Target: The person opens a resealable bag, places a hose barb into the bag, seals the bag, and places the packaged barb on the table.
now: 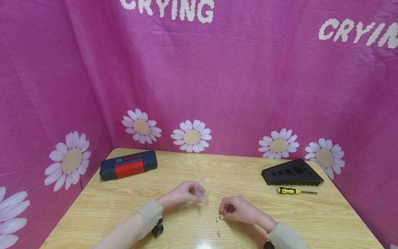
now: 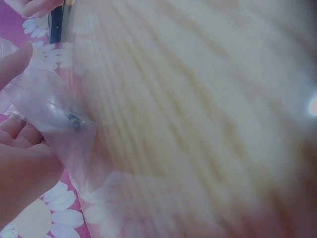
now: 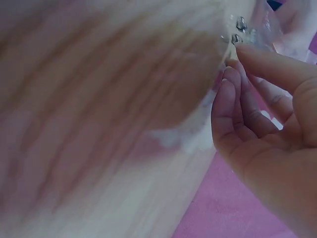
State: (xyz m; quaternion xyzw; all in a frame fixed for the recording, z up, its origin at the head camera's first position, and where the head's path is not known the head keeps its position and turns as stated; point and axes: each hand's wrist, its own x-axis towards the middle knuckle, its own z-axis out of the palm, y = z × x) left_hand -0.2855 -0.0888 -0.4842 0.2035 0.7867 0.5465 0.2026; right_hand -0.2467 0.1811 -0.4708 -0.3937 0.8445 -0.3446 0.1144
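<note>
My left hand (image 1: 183, 193) grips a clear plastic bag (image 1: 202, 190) between thumb and fingers, over the middle of the table. In the left wrist view, a small dark metal piece shows in or through the bag (image 2: 54, 94). Lower and to the right, my right hand (image 1: 239, 209) has its thumb and bent fingers close together at the tabletop. Two small silver metal pieces (image 1: 217, 220) lie right at its fingertips, and another silver piece (image 1: 219, 233) lies nearer the front. In the right wrist view, the thumb tip is right beside a metal piece (image 3: 237, 38), with a narrow gap to the index finger.
A blue and red Bosch case (image 1: 129, 165) lies at the back left of the wooden table (image 1: 224, 166). At the back right stands a black tapered holder (image 1: 292, 172) with round holes, and a yellow and black screwdriver (image 1: 295, 191) lies before it. Pink flowered cloth (image 1: 236, 86) hangs behind.
</note>
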